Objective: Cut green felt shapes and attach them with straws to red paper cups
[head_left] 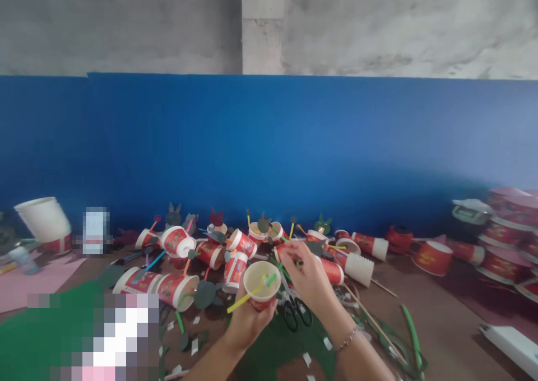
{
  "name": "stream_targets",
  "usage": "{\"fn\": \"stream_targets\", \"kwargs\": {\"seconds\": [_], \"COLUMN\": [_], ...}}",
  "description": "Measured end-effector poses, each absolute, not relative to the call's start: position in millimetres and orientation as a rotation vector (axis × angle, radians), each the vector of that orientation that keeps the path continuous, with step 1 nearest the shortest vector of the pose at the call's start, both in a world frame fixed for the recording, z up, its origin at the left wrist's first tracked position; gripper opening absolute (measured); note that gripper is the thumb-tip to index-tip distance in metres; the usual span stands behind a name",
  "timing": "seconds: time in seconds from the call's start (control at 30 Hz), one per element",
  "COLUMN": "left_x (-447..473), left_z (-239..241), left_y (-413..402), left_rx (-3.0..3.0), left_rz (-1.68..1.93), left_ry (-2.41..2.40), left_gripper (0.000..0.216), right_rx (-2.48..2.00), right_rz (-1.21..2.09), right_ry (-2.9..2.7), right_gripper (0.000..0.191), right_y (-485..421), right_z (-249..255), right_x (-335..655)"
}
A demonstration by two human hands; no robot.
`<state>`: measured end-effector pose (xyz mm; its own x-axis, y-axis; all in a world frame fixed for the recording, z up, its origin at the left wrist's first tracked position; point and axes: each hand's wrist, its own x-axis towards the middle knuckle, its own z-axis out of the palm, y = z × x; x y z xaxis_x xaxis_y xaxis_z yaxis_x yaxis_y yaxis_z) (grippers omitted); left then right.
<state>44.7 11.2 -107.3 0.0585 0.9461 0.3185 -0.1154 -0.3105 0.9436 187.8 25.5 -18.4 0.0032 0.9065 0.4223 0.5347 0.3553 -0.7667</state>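
White bucket (pixel 43 219) sits left, red bowls (pixel 506 238) right.

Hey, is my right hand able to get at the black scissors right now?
Probably yes. The scissors lie on the table just under the right hand, nothing on top of them. The left hand holds a cup beside them, not in the way. Whether the right hand is empty is unclear.

Paper cup (pixel 261 283): red printed outside, plain pale inside, held in the left hand (pixel 247 322), its mouth tipped toward the viewer. A yellow straw (pixel 244 301) sticks out over its left rim; a short green straw (pixel 272 279) lies inside.
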Motion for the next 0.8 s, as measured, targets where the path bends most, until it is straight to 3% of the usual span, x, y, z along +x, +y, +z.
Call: {"fn": "stream_targets", "kwargs": {"seconds": [0.07, 0.3, 0.63, 0.8], "left_x": [44.4, 47.7, 39.9, 41.8], "left_z": [-104.5, -105.9, -106.6, -101.5], "left_y": [9.3, 6.9, 9.0, 7.4], "left_rx": [1.352, 1.335, 1.127, 1.014], "left_rz": [1.383, 1.241, 1.033, 1.210], "left_ry": [0.856, 0.666, 0.573, 0.641], "left_gripper": [0.042, 0.052, 0.072, 0.067], "right_rx": [-1.202, -1.213, -1.100, -1.114], "right_rz": [0.397, 0.531, 0.617, 0.599], "right_ry": [-1.817, -2.094, -2.132, -1.869], "right_gripper": [0.021, 0.008, 0.019, 0.018], "right_y": [18.6, 10.3, 11.2, 19.8], "right_z": [-9.0, -6.7, -1.0, -4.5], "right_x": [189.8, 190.7, 195.0, 196.6]}}
